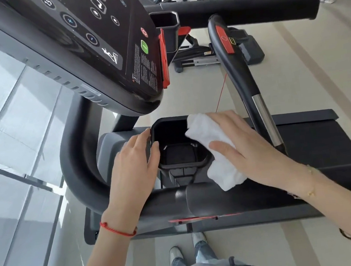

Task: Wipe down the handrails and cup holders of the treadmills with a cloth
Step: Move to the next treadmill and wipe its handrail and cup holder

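Two hands at a treadmill cup holder, one with a white cloth.

Right hand (245, 143), fingers spread flat, presses the cloth (213, 150) on the cup holder's (180, 145) right rim. Left hand (132, 160), fingers relaxed, touches its left rim. Nearer the person than the holder runs a black handrail (214, 197).

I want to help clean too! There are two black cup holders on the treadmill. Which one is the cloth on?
The near cup holder, between the two hands. The white cloth lies over its right rim under the right hand. The far cup holder, beside the console, is untouched.
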